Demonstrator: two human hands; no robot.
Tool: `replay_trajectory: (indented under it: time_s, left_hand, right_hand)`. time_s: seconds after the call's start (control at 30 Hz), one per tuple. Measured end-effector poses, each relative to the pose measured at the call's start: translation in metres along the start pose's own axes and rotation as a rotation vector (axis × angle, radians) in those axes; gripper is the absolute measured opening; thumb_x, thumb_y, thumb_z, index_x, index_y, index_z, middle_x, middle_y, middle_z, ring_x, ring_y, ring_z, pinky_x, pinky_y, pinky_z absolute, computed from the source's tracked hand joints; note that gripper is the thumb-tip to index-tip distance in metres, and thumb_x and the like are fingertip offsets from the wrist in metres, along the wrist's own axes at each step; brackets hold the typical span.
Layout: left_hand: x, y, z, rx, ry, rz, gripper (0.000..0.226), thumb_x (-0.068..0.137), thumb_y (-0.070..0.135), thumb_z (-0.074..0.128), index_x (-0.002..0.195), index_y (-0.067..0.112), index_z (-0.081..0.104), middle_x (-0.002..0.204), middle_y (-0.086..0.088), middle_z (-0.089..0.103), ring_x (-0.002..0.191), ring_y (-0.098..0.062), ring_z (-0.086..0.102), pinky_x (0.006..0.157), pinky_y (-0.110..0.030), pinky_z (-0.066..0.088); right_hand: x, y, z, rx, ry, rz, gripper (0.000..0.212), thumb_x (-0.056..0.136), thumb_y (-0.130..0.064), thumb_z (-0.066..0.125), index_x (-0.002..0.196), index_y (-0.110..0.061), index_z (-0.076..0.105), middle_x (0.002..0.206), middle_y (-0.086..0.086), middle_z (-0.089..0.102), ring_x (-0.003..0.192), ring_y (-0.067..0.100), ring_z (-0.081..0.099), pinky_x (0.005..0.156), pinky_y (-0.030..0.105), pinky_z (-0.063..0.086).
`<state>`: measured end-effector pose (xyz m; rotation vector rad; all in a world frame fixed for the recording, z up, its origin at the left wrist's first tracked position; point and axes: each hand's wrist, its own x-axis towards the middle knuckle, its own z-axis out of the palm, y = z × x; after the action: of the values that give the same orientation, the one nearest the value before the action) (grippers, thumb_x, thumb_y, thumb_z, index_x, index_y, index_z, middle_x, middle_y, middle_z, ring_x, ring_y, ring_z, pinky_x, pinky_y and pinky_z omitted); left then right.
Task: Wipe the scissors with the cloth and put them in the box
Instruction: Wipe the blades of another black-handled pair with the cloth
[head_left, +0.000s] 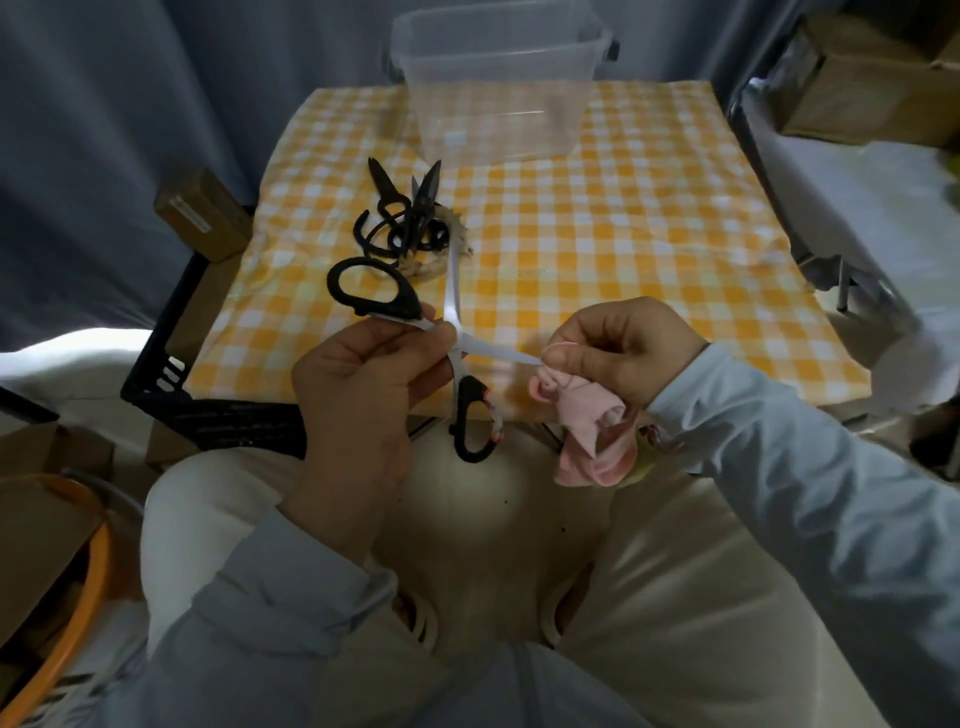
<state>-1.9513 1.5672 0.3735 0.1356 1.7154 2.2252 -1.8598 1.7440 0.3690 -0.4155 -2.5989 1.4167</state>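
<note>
A pair of black-handled scissors is spread wide open above the table's near edge. My left hand grips them near the pivot. One handle loop points up left, the other hangs down toward my lap. My right hand holds a bunched pink cloth and pinches the tip of one silver blade with it. A clear plastic box stands at the far edge of the table, with nothing visible inside.
Several more black scissors lie in a pile on the yellow checked tablecloth, left of centre. A black crate and cardboard boxes sit to the left of the table. A white surface with boxes lies to the right.
</note>
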Motion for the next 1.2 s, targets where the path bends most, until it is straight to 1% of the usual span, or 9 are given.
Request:
replay_trajectory:
  time_s: [0.1, 0.27, 0.33, 0.47, 0.67, 0.83, 1.0, 1.07, 1.2]
  left_hand:
    - [0.005, 0.002, -0.002, 0.029, 0.008, -0.004, 0.013, 0.077, -0.002, 0.068, 0.074, 0.011, 0.069, 0.070, 0.011, 0.072, 0.068, -0.004, 0.068, 0.060, -0.016, 0.053]
    - [-0.003, -0.003, 0.010, 0.104, -0.046, -0.023, 0.014, 0.077, -0.003, 0.069, 0.071, 0.010, 0.069, 0.060, 0.010, 0.068, 0.059, -0.003, 0.063, 0.061, -0.018, 0.055]
    - [-0.004, -0.003, 0.013, 0.114, -0.076, -0.014, 0.014, 0.078, -0.003, 0.069, 0.072, 0.010, 0.069, 0.058, 0.009, 0.066, 0.057, -0.005, 0.061, 0.061, -0.018, 0.055]
    - [-0.006, -0.001, 0.013, 0.139, -0.116, 0.007, 0.016, 0.079, -0.004, 0.067, 0.069, 0.008, 0.067, 0.052, 0.006, 0.063, 0.053, -0.006, 0.060, 0.057, -0.017, 0.053]
    - [-0.013, -0.005, 0.010, 0.213, -0.164, 0.043, 0.013, 0.077, -0.003, 0.068, 0.069, 0.007, 0.067, 0.053, 0.004, 0.064, 0.054, -0.008, 0.062, 0.060, -0.019, 0.055]
    - [-0.019, -0.005, 0.009, 0.212, -0.204, 0.043, 0.019, 0.076, -0.007, 0.067, 0.074, 0.011, 0.070, 0.057, 0.006, 0.067, 0.058, -0.009, 0.064, 0.061, -0.019, 0.056]
    - [-0.023, -0.006, 0.011, 0.140, -0.214, 0.021, 0.019, 0.074, -0.008, 0.067, 0.074, 0.010, 0.070, 0.064, 0.005, 0.071, 0.065, -0.007, 0.067, 0.068, -0.026, 0.059]
    - [-0.021, -0.004, 0.010, 0.110, -0.198, 0.000, 0.015, 0.074, -0.007, 0.067, 0.072, 0.007, 0.069, 0.062, 0.006, 0.069, 0.062, -0.005, 0.066, 0.067, -0.027, 0.058]
    - [-0.012, -0.003, 0.006, 0.086, -0.141, 0.002, 0.011, 0.076, -0.006, 0.066, 0.074, 0.005, 0.068, 0.061, 0.008, 0.069, 0.059, -0.007, 0.062, 0.064, -0.023, 0.056]
  right_hand:
    - [0.002, 0.008, -0.010, -0.066, 0.098, 0.046, 0.014, 0.086, -0.018, 0.064, 0.072, -0.023, 0.064, 0.067, -0.008, 0.066, 0.061, -0.001, 0.057, 0.061, 0.016, 0.047]
    - [0.013, -0.017, -0.010, -0.007, 0.340, -0.114, 0.012, 0.084, -0.024, 0.067, 0.073, -0.030, 0.065, 0.073, -0.007, 0.067, 0.068, 0.013, 0.061, 0.063, 0.026, 0.050]
    - [0.012, -0.028, 0.000, 0.026, 0.274, -0.165, 0.003, 0.081, -0.026, 0.070, 0.079, -0.023, 0.070, 0.078, -0.005, 0.069, 0.071, 0.013, 0.063, 0.065, 0.028, 0.052]
    - [0.008, -0.025, 0.015, -0.069, 0.149, -0.222, 0.020, 0.079, -0.020, 0.071, 0.099, -0.021, 0.068, 0.084, -0.004, 0.068, 0.074, 0.013, 0.064, 0.071, 0.033, 0.054]
    - [0.008, -0.019, 0.019, -0.052, 0.207, -0.289, 0.011, 0.076, -0.024, 0.068, 0.087, -0.024, 0.071, 0.083, -0.002, 0.072, 0.073, 0.002, 0.063, 0.069, 0.023, 0.053]
    - [0.016, -0.021, 0.015, -0.020, 0.263, -0.250, 0.008, 0.077, -0.015, 0.070, 0.084, -0.016, 0.072, 0.084, 0.003, 0.072, 0.081, 0.019, 0.067, 0.075, 0.041, 0.055]
    - [0.033, -0.021, 0.006, -0.025, 0.371, -0.130, 0.010, 0.079, -0.011, 0.070, 0.075, -0.019, 0.066, 0.070, -0.007, 0.064, 0.069, 0.011, 0.060, 0.068, 0.026, 0.049]
    - [0.031, -0.020, 0.003, 0.186, 0.406, -0.053, 0.014, 0.081, -0.008, 0.068, 0.074, -0.019, 0.064, 0.065, -0.008, 0.064, 0.066, 0.009, 0.060, 0.064, 0.024, 0.050]
    - [0.014, -0.024, -0.002, 0.449, 0.213, 0.037, 0.013, 0.084, -0.004, 0.063, 0.082, -0.016, 0.069, 0.062, -0.005, 0.067, 0.063, 0.010, 0.062, 0.060, 0.020, 0.052]
